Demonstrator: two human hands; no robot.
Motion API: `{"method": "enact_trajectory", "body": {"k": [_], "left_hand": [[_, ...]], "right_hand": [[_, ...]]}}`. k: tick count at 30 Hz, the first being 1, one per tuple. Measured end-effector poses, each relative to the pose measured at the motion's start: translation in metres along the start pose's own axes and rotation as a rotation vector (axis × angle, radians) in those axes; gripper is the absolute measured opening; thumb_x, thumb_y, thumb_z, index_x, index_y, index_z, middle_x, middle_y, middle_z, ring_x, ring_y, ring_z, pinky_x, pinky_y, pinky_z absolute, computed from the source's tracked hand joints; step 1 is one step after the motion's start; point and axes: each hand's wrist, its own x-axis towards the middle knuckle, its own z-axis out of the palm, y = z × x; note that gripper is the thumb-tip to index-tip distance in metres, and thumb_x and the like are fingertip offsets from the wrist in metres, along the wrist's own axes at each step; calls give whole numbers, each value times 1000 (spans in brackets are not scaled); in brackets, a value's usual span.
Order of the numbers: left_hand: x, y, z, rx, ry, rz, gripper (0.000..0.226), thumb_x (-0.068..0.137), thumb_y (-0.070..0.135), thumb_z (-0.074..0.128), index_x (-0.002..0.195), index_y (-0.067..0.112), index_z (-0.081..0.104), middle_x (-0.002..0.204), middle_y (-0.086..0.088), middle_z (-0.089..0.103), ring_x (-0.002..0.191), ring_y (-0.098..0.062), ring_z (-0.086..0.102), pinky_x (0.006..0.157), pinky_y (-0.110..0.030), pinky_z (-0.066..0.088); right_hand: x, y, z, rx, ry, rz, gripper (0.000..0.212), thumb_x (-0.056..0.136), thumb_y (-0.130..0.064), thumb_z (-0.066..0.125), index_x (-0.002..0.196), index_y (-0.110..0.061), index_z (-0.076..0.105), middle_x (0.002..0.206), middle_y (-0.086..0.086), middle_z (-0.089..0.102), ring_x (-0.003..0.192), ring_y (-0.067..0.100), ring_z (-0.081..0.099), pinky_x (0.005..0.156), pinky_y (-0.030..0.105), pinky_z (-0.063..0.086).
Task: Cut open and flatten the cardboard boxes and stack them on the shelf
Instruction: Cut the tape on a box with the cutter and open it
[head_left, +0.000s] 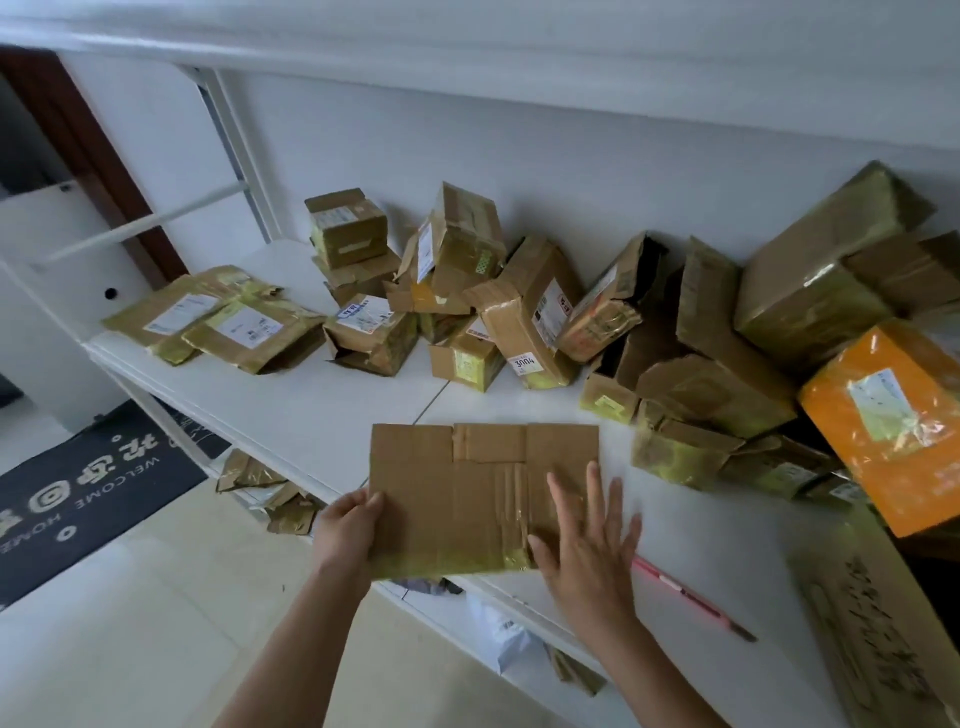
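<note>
Two hands are handling a flattened cardboard box at the front edge of a white shelf.

The left hand (349, 525) is pinching the flattened cardboard box (467, 493) by its left edge, thumb curled on top; the brown panel is lying flat on the white shelf (322, 410), creased and streaked with glossy tape, its near edge overhanging. The right hand (587, 540) is pressing on its right corner, fingers straight and spread apart. A pink utility knife (691, 597) is lying just right; unflattened boxes (519, 306) are piling behind.
</note>
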Motion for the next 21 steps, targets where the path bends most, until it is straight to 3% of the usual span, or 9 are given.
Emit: {"method": "enact_trajectory", "body": {"k": [3, 6, 8, 10, 11, 13, 16, 19, 21], "left_hand": [[9, 17, -31, -196, 27, 14, 17, 96, 13, 59, 80, 15, 64, 88, -7, 65, 85, -24, 59, 84, -44, 50], [20, 29, -66, -361, 111, -47, 9, 98, 17, 58, 96, 15, 66, 97, -6, 65, 87, -23, 59, 91, -48, 50], [27, 35, -87, -480, 171, -96, 17, 98, 19, 58, 113, 13, 65, 111, -7, 64, 100, -25, 60, 99, -50, 48], [37, 40, -105, -582, 216, -135, 27, 99, 18, 58, 125, 13, 61, 120, -6, 62, 113, -25, 58, 99, -49, 48], [43, 44, -113, -634, 216, -147, 28, 99, 17, 57, 127, 13, 60, 118, -6, 61, 111, -24, 58, 94, -46, 50], [60, 54, -129, -707, 190, -136, 21, 100, 14, 55, 120, 12, 61, 110, -5, 60, 94, -18, 57, 78, -37, 52], [100, 77, -158, -735, 187, -95, 25, 99, 10, 56, 124, 5, 59, 116, -9, 60, 96, -18, 55, 84, -37, 50], [155, 109, -191, -707, 170, -23, 18, 94, 5, 62, 112, 4, 61, 106, -11, 63, 82, -17, 60, 74, -30, 50], [193, 137, -212, -629, 137, 32, 25, 93, 4, 63, 118, 0, 61, 96, -9, 65, 77, -16, 60, 73, -28, 51]], "right_hand": [[14, -34, -13, 282, 133, 44, 82, 93, -53, 53, 154, -39, 0, 161, 12, -25, 150, 37, -12, 120, 59, 13], [30, -85, -22, 745, 124, -74, 74, 93, -33, 64, 151, -44, 20, 164, 13, -11, 151, 29, 15, 105, 32, 43], [36, -129, -28, 956, -30, -150, 63, 97, -35, 54, 143, -56, 16, 165, 6, 0, 138, 8, 42, 90, 7, 44], [42, -174, -27, 1070, -144, -230, 58, 97, -42, 47, 138, -62, 11, 164, 0, 14, 123, 4, 56, 96, 20, 51], [46, -196, -24, 1101, -183, -263, 58, 96, -44, 48, 139, -61, 12, 163, -7, 16, 122, 10, 58, 96, 32, 55], [58, -240, -16, 1096, -168, -309, 61, 96, -33, 57, 144, -47, 23, 153, -15, 26, 110, 14, 65, 86, 36, 60], [92, -306, -1, 1015, -77, -287, 62, 94, -11, 64, 143, -34, 34, 130, -18, 38, 92, 2, 63, 75, 18, 56], [144, -370, 13, 976, -45, -253, 67, 93, -6, 64, 150, -24, 31, 137, -15, 33, 92, -18, 52, 72, 2, 45], [179, -413, 19, 961, 6, -224, 68, 92, -5, 65, 150, -21, 33, 135, -12, 36, 86, -18, 53, 69, 2, 45]]}}
